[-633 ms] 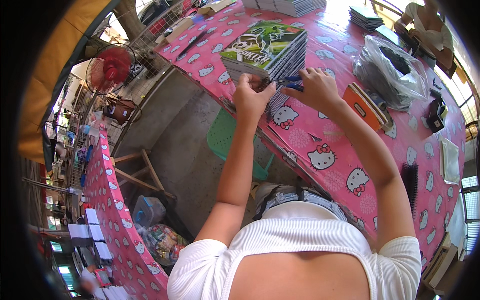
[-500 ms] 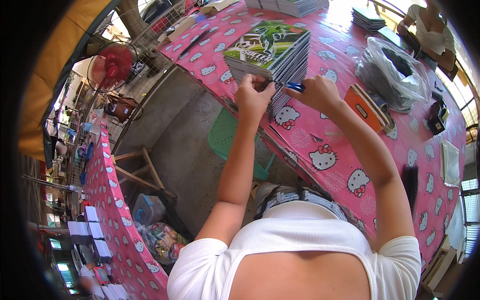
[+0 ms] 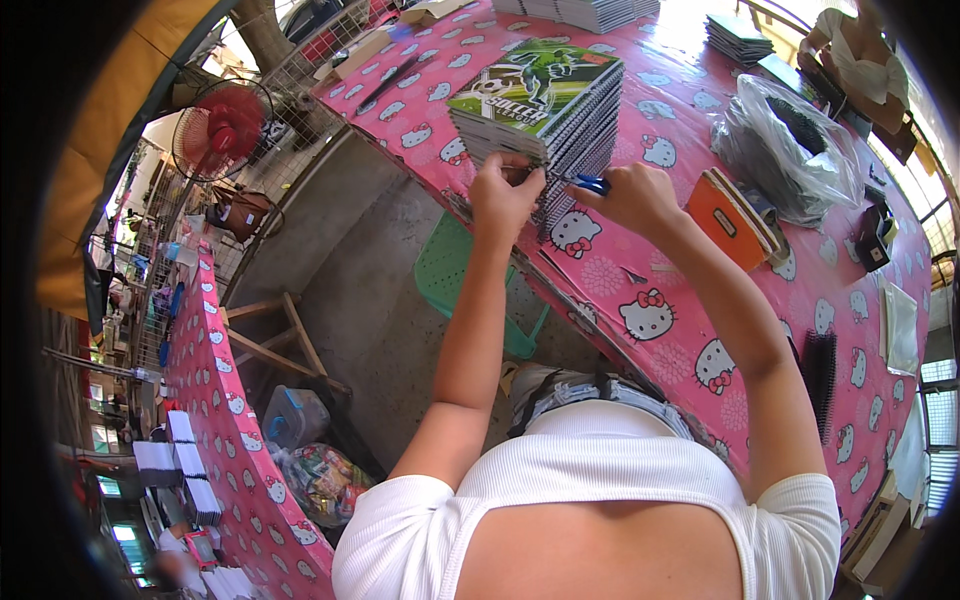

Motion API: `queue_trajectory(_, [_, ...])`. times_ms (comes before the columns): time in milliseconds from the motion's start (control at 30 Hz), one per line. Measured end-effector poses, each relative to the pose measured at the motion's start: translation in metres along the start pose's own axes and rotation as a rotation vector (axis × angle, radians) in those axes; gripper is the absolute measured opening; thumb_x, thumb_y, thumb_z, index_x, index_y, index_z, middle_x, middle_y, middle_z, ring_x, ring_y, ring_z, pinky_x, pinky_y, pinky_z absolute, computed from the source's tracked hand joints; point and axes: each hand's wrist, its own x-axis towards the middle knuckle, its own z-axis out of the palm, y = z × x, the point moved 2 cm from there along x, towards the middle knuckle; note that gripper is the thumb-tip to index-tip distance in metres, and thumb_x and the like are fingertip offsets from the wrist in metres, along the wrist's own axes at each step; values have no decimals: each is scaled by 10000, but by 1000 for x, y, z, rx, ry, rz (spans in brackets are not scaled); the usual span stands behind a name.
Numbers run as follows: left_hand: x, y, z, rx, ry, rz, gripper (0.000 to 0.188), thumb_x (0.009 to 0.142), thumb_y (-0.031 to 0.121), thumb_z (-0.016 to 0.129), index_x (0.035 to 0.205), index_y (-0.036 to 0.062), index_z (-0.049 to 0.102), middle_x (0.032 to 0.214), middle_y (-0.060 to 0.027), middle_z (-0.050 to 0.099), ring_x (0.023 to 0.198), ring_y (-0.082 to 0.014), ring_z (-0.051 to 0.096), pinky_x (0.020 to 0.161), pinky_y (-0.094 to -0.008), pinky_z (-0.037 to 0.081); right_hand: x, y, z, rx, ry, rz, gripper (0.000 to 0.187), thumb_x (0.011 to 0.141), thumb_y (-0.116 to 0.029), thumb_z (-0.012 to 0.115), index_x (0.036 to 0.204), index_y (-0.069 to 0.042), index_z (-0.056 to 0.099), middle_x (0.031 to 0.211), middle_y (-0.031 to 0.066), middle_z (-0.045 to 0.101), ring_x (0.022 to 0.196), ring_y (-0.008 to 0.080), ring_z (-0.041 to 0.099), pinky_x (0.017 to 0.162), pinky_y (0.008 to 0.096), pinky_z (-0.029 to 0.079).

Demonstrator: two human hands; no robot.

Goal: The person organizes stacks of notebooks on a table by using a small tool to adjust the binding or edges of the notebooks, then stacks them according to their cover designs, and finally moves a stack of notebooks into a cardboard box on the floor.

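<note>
A tall stack of spiral notebooks (image 3: 545, 95) with green football covers stands on the pink table, its black coil edges facing right. At the stack's near corner my left hand (image 3: 507, 198) is closed in a pinch on a spiral notebook, by the end of its coil. Exactly what lies between those fingertips is too small to see. My right hand (image 3: 636, 194) is wrapped round small blue-handled pliers (image 3: 592, 184), just right of that corner. The pliers' tips are close to the coils; whether they touch cannot be made out.
On the pink patterned table (image 3: 610, 335) lie an orange notebook (image 3: 728, 222), a clear plastic bag (image 3: 780, 150) of black coils, a black tape dispenser (image 3: 874, 236) and loose black coils (image 3: 820, 385). A green stool (image 3: 450, 270) stands below the edge. Another person (image 3: 865, 75) is at far right.
My right hand and the pliers have shifted slightly down and right, away from the notebook corner. My left hand stays pinched at almost the same spot.
</note>
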Motion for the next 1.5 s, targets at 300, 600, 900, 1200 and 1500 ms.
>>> queue_trajectory(300, [-4, -6, 3, 29, 2, 65, 387, 680, 138, 780, 952, -49, 577, 770, -91, 655, 609, -111, 600, 450, -247, 473, 4, 8, 13, -8, 441, -236, 708, 752, -704, 507, 639, -19, 644, 580, 140, 609, 588, 316, 638, 563, 409, 505])
queue_trajectory(600, [-1, -9, 2, 37, -51, -9, 354, 691, 125, 777, 938, -38, 583, 787, -84, 637, 625, -115, 585, 489, -247, 471, 2, 2, 6, 8, 64, -19, 667, 746, -685, 539, 644, -35, 649, 582, 134, 604, 575, 313, 624, 573, 405, 495])
queue_trajectory(900, [-7, -5, 7, 352, 14, 223, 354, 669, 154, 783, 911, -30, 602, 797, -97, 650, 723, -156, 613, 660, -285, 487, 4, 11, 9, -133, 615, -312, 594, 723, -637, 608, 692, -44, 624, 670, 105, 611, 667, 299, 639, 626, 407, 497])
queue_trajectory(1200, [3, -26, -6, 103, 25, 119, 319, 671, 140, 757, 905, -16, 608, 788, -102, 666, 680, -175, 636, 631, -303, 498, -5, -4, -3, -52, -57, -7, 580, 729, -635, 597, 741, -60, 669, 670, 121, 628, 619, 297, 634, 602, 396, 505])
queue_trajectory(1500, [-1, -20, -2, 99, -13, 52, 407, 654, 131, 778, 959, -50, 578, 808, -122, 661, 684, -166, 632, 613, -291, 513, 5, 4, 18, -5, 141, -79, 643, 738, -669, 558, 637, -40, 648, 556, 131, 594, 531, 320, 608, 539, 403, 496])
